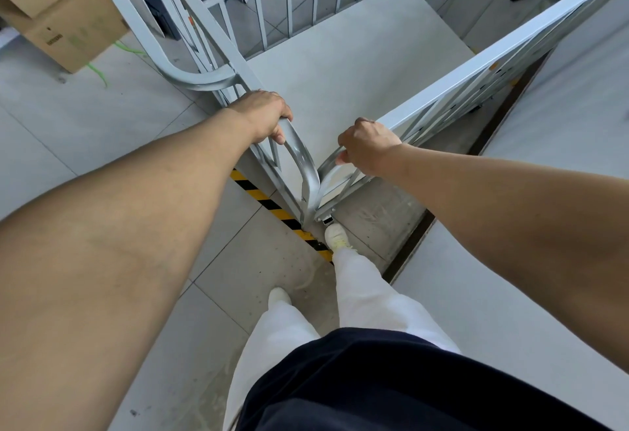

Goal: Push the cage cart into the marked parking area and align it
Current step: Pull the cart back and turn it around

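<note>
A view straight down from a person's head onto a grey metal cage cart (357,66), which fills the centre and upper part of the frame. Two barred sides of the cart meet at a corner just below centre, and both hands grip there. The left hand (263,115) is wrapped around the curved top rail of the left side; the right hand (367,146) is closed around the curved rail of the right side — the two hands are near each other, either side of the corner. Bare forearms stretch in from the lower left and right edges.

Under the corner, a yellow-and-black striped line (269,204) runs diagonally across the tiled floor (51,124). One pale shoe (336,235) touches the line's lower end, right beside the cart's base. A cardboard box (68,22) sits in the upper left — apart from the cart.
</note>
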A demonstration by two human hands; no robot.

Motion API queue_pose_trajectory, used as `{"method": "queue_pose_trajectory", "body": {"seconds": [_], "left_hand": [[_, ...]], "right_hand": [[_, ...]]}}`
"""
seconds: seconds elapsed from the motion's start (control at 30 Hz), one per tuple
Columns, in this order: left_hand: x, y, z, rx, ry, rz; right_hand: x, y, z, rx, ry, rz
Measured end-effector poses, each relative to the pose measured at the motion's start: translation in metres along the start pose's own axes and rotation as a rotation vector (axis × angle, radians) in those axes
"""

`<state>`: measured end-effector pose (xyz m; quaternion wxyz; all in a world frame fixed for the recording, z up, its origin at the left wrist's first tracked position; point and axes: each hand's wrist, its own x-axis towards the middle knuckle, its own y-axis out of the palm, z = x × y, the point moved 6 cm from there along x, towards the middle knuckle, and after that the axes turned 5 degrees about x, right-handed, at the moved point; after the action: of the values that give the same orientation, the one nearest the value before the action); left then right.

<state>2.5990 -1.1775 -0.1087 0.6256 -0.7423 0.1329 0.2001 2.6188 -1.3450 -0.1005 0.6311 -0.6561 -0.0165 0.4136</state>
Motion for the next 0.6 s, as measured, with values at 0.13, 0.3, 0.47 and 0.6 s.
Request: {"method": "queue_pose_trajectory", "body": {"seconds": [0.13,0.3,0.47,0.6], "left_hand": [[0.003,0.0,0.001,0.005,0.003,0.032],[0.005,0.0,0.002,0.026,0.012,0.045],[0.0,-0.002,-0.002,0.047,0.035,0.057],[-0.006,-0.004,-0.006,0.097,0.037,0.093]], "right_hand": [[0.0,-0.002,0.001,0.016,0.043,-0.003],[-0.001,-0.001,0.005,0.065,0.127,0.0],[-0.003,-0.003,0.009,0.078,0.194,0.026],[-0.002,-0.004,0.012,0.094,0.188,0.012]]}}
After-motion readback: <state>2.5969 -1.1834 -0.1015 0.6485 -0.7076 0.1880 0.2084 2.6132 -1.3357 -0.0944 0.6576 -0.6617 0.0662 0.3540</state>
